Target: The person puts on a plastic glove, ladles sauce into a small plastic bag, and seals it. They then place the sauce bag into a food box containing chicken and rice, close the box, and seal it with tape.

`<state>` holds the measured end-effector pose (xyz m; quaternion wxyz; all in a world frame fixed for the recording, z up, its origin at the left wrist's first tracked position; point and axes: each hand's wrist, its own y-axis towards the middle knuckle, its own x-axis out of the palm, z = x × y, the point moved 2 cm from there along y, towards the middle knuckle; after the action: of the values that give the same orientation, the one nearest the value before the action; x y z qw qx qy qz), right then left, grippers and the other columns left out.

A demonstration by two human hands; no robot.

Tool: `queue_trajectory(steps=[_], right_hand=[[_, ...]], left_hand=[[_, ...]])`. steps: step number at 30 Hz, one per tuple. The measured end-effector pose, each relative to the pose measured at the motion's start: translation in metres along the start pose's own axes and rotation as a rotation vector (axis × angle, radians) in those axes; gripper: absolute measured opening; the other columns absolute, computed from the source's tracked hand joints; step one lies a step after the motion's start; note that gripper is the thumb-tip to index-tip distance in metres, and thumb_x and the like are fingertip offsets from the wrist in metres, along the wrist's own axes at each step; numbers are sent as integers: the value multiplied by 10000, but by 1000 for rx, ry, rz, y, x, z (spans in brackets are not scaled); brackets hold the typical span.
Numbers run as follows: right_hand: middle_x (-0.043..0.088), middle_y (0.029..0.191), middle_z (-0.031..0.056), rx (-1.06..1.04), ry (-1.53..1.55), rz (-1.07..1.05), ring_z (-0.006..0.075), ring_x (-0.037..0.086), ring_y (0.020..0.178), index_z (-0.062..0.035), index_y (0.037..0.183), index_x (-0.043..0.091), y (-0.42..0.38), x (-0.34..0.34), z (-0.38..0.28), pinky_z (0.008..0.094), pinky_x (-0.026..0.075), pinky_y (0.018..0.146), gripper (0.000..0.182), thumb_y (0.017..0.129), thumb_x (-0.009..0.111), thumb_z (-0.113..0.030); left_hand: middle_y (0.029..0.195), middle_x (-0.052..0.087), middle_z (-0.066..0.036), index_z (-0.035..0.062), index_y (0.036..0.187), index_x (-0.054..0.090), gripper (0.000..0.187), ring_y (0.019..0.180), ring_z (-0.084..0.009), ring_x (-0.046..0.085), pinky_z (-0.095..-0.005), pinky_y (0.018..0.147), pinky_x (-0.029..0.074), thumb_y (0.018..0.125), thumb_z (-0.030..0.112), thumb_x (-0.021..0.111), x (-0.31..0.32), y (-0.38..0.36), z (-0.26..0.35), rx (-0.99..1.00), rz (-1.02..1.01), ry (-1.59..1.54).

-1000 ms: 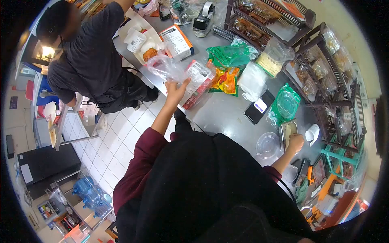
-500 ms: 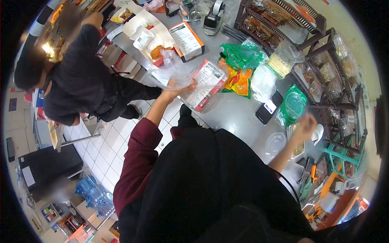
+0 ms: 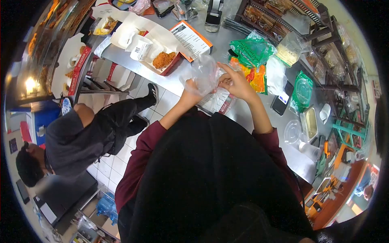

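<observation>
A clear plastic bag (image 3: 202, 71) is held up in front of me, its loose top puffed out. Inside its lower part is a white and red printed box (image 3: 216, 102), partly hidden by my hands. My left hand (image 3: 193, 94) is closed around the gathered left side of the bag. On the other side my right hand (image 3: 240, 84) has its fingers bent in at the bag's neck, pinching the plastic. Just beyond lies an open carton (image 3: 168, 69) with a piece of fried chicken (image 3: 164, 60) in it.
An orange-edged printed box (image 3: 191, 38), a tape dispenser (image 3: 213, 18), green packets (image 3: 253, 52) and a phone (image 3: 282, 99) lie on the metal counter. To the right are a metal tray (image 3: 309, 123) and brown racks (image 3: 330, 65). A co-worker (image 3: 81, 135) is at the left.
My right hand has come from the metal tray at the right over to the bag's neck. The bag with the box has moved nearer my body. The co-worker has shifted down and bent.
</observation>
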<state>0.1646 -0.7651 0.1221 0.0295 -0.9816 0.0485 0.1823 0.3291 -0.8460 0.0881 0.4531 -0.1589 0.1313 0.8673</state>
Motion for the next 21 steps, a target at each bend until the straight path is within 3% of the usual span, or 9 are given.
queue_trajectory(steps=[1,3,4,5,8,12,15,18,21], right_hand=[[652,896,84,-49,-95,110,193,605,810,-53,1135,577,-4,1,2,323,460,763,468,681,666,14],[626,959,64,-246,-410,535,203,574,901,-72,1068,606,-19,10,-8,355,426,811,405,674,693,-34],[612,991,54,-342,-574,744,207,558,947,-82,1034,621,-31,16,-15,371,409,835,374,670,707,-57],[578,1010,13,-336,-498,686,214,518,1001,-125,951,642,-42,27,-9,398,341,870,333,640,759,-142],[579,981,-5,-268,-711,553,191,527,968,-142,906,643,-41,60,-5,389,301,868,326,615,782,-180],[584,901,-58,-282,-834,821,164,539,927,-154,839,636,-36,85,8,409,276,868,207,667,731,-218],[589,864,-76,-161,-850,858,152,551,903,-153,792,619,-37,96,9,406,270,875,170,667,724,-203],[589,854,-89,-181,-809,799,137,554,895,-152,763,581,-53,114,13,394,265,875,160,670,711,-170],[598,839,-68,-41,-499,940,117,561,861,-162,769,543,-54,115,13,375,253,877,181,680,694,-113]], left_hand=[[862,670,-79,7,961,634,262,794,-186,647,-310,662,528,728,79,731,-3,5,0,-146,-23,-207],[874,673,-86,-30,958,626,277,805,-177,650,-300,702,536,727,70,742,-5,14,-5,-447,-71,-608],[870,672,-97,-41,948,627,266,785,-171,647,-281,693,534,725,52,738,-8,17,-6,-495,-81,-656],[866,670,-107,-52,938,628,254,765,-165,645,-261,684,532,723,34,733,-10,20,-7,-545,-90,-703],[868,662,-120,-63,935,628,256,742,-155,639,-246,668,531,714,13,732,-11,24,-11,-608,-125,-777],[868,654,-110,-50,937,632,269,741,-140,631,-250,654,531,705,29,743,-9,27,-19,-656,-174,-757],[871,655,-104,-46,934,635,289,747,-144,627,-260,651,517,697,63,759,-12,29,-13,-657,-207,-705],[876,659,-103,-42,930,639,289,762,-142,624,-271,664,503,701,86,761,-8,28,-22,-651,-203,-646],[947,664,-96,-38,966,645,288,853,-142,624,-285,772,491,719,65,751,-10,26,-22,-645,-231,-562]])
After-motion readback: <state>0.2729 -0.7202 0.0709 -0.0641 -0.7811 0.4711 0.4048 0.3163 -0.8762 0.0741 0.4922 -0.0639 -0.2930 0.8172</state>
